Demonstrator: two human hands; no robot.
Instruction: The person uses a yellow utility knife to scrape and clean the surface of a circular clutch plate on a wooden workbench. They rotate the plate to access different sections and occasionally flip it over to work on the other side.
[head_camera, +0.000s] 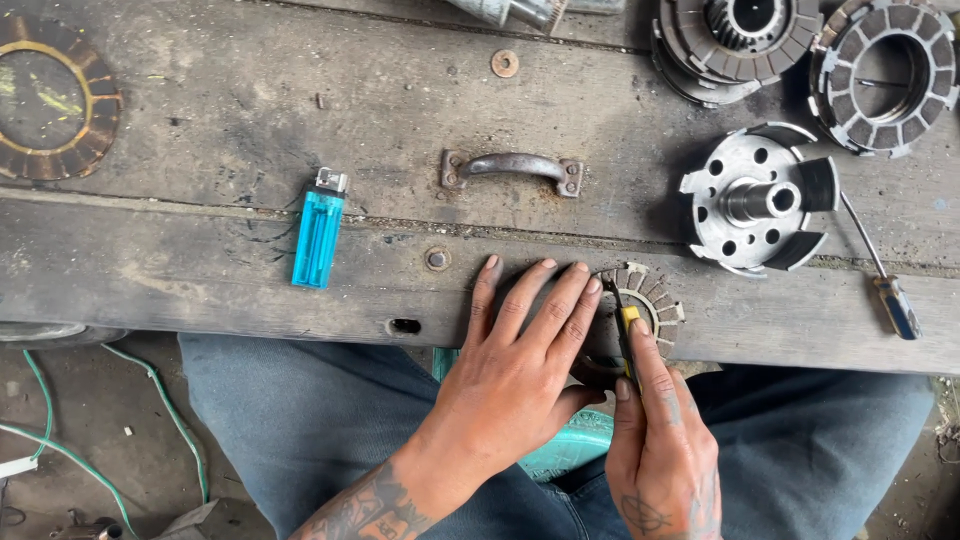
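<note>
Nearest you, your right hand (662, 455) is wrapped around a small utility knife (626, 335) with a yellow-and-black body, index finger laid along its spine, the other fingers curled tight on the handle; the blade tip sits at the inner edge of a clutch friction disc (652, 297). Your left hand (520, 370) lies palm down just beside it, fingers straight and slightly fanned, fingertips pressing on the left part of that disc and pinning it flat; nothing gripped in that hand. The disc rests at the front edge of the worn wooden bench (200, 280), partly hidden under both hands, its segmented pads showing on the right side. Below, your jeans-covered knees (300, 420) and a teal seat (570, 450); green wires (170, 415) trail on the floor at left. Further up the bench: a blue lighter (318, 232) well left of your hands, a rusty metal drawer handle (512, 166) in the middle, a clutch hub (760, 200) to the right, and a screwdriver (880, 270) just beside the hub. At the far edge sit a stack of clutch plates (740, 40), a single friction plate (885, 75) next to it, a small washer (505, 63), and a rusty ring plate (50, 95) at far left.
</note>
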